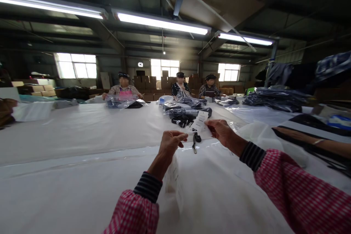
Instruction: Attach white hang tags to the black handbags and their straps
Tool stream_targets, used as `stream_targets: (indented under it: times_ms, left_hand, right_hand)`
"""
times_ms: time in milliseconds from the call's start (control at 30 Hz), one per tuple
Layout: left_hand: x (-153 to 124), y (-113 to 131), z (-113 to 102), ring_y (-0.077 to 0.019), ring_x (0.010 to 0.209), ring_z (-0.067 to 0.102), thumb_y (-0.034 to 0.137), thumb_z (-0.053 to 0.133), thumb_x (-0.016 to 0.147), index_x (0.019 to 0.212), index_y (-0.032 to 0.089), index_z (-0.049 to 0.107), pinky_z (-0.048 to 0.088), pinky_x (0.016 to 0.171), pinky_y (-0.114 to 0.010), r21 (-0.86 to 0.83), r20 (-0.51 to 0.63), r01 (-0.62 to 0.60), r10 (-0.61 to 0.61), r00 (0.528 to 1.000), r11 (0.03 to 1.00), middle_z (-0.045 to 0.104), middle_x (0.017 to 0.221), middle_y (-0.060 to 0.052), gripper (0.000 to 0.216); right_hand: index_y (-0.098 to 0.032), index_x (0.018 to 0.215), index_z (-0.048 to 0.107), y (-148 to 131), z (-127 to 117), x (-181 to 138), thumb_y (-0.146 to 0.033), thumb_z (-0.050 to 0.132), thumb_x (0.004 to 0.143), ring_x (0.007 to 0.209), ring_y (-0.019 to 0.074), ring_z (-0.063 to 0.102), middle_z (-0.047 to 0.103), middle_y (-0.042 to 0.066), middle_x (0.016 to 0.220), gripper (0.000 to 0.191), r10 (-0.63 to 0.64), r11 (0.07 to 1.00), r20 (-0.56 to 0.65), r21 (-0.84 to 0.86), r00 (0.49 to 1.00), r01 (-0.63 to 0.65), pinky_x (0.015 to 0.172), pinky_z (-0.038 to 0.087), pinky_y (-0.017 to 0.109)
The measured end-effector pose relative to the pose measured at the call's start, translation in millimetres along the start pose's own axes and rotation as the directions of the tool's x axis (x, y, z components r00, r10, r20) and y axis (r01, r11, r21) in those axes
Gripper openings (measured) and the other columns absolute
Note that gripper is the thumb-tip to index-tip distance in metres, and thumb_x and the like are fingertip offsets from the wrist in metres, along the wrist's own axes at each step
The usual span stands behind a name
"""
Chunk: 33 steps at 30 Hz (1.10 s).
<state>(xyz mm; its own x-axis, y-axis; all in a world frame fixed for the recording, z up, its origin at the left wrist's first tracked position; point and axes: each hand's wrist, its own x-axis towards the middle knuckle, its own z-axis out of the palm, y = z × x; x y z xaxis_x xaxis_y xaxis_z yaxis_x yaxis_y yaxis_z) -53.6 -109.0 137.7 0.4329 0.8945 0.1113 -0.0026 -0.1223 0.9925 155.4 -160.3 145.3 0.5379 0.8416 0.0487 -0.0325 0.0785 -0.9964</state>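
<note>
My left hand (170, 142) is pinched shut on the edge of a thin clear plastic bag (172, 179) that hangs down over the white table (82, 142). My right hand (222, 131) is closed on a white paper hang tag (200, 121). A small black piece on a short cord (195, 139) dangles between the two hands. Both arms wear red-checked sleeves with dark striped cuffs.
Bagged dark garments (183, 111) lie piled just beyond my hands. Three people sit at the table's far side with clear bags (122, 101). Another person's forearm (309, 140) rests at the right. Dark folded stacks (276, 98) fill the back right, cardboard boxes the back.
</note>
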Motion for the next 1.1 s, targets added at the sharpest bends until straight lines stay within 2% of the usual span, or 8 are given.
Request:
stream_targets:
  times_ms: [267,400,533,733,833,967,1033,1100]
  left_hand:
    - [1.1,1.9,-3.0,-0.0112,0.050,0.049,0.029,0.078,0.062,0.062,0.014,0.075,0.039,0.053,-0.027,0.146,0.038,-0.007,0.002,0.999,0.989,0.070,0.064,-0.008,0.015]
    - [6.8,-5.2,-6.4,-0.0125,0.051,0.051,0.029,0.076,0.063,0.063,0.014,0.076,0.040,0.055,-0.028,0.217,0.030,-0.015,0.008,1.000,0.976,0.070,0.064,-0.007,0.015]
    - [12.4,-14.4,-11.0,-0.0154,0.058,0.055,0.034,0.077,0.064,0.066,0.015,0.078,0.043,0.060,-0.029,0.274,0.035,-0.029,0.020,0.999,0.961,0.071,0.066,-0.008,0.019]
    - [14.3,-15.0,-14.5,-0.0182,0.067,0.058,0.037,0.076,0.064,0.065,0.018,0.079,0.043,0.066,-0.031,0.331,-0.004,-0.029,0.032,0.999,0.943,0.073,0.067,-0.008,0.019]
    - [14.7,-12.4,-16.9,-0.0199,0.071,0.060,0.039,0.077,0.064,0.065,0.019,0.079,0.043,0.069,-0.032,0.349,-0.024,-0.044,0.056,0.998,0.936,0.073,0.068,-0.008,0.020]
    - [16.0,-12.4,-17.6,-0.0198,0.069,0.060,0.038,0.075,0.065,0.065,0.019,0.078,0.043,0.067,-0.031,0.373,0.001,-0.065,0.070,0.998,0.926,0.073,0.067,-0.007,0.020]
    - [16.6,-13.7,-17.1,-0.0190,0.066,0.059,0.037,0.075,0.065,0.065,0.018,0.078,0.042,0.064,-0.030,0.386,0.022,-0.080,0.077,0.997,0.919,0.072,0.065,-0.007,0.019]
    - [17.1,-14.9,-16.8,-0.0183,0.064,0.058,0.036,0.074,0.066,0.065,0.018,0.078,0.041,0.062,-0.030,0.399,0.036,-0.092,0.085,0.996,0.912,0.071,0.065,-0.007,0.019]
  right_hand:
    - [-0.018,0.080,0.065,48.4,-22.3,-8.3,-0.037,0.071,0.067,0.074,0.0195,0.067,0.072,0.007,0.083,0.023,0.129,0.991,0.049,-0.042,0.990,-0.127,0.065,0.055,0.029]
    - [-0.020,0.070,0.059,64.4,-39.6,-16.5,-0.036,0.069,0.067,0.063,0.0152,0.059,0.066,0.004,0.069,0.019,0.191,0.973,0.032,-0.142,0.981,-0.184,0.056,0.048,0.025]
    - [-0.020,0.063,0.054,70.8,-55.0,-26.6,-0.036,0.069,0.066,0.057,0.0117,0.051,0.056,-0.001,0.060,0.023,0.227,0.944,0.034,-0.252,0.973,-0.212,0.054,0.044,0.023]
    - [-0.017,0.061,0.059,68.8,-67.2,-31.1,-0.035,0.071,0.068,0.060,0.0123,0.053,0.056,-0.001,0.060,0.023,0.203,0.898,0.112,-0.418,0.973,-0.140,0.052,0.040,0.022]
    - [-0.015,0.066,0.067,69.4,-74.5,-25.1,-0.042,0.066,0.077,0.066,0.0158,0.059,0.066,0.004,0.068,0.029,0.078,0.826,0.170,-0.563,0.982,0.032,0.053,0.040,0.024]
    - [-0.017,0.074,0.072,58.9,-76.8,-17.4,-0.038,0.062,0.083,0.071,0.0193,0.062,0.071,0.005,0.074,0.025,-0.184,0.682,0.129,-0.697,0.974,0.221,0.063,0.044,0.029]
    - [-0.018,0.080,0.074,45.8,-69.1,-18.8,-0.033,0.062,0.084,0.077,0.0206,0.064,0.073,0.005,0.082,0.020,-0.332,0.618,0.153,-0.710,0.931,0.337,0.072,0.047,0.031]
    - [-0.019,0.086,0.075,30.3,-54.8,-24.2,-0.029,0.062,0.087,0.080,0.0203,0.065,0.074,0.006,0.089,0.017,-0.477,0.538,0.224,-0.691,0.850,0.484,0.076,0.047,0.031]
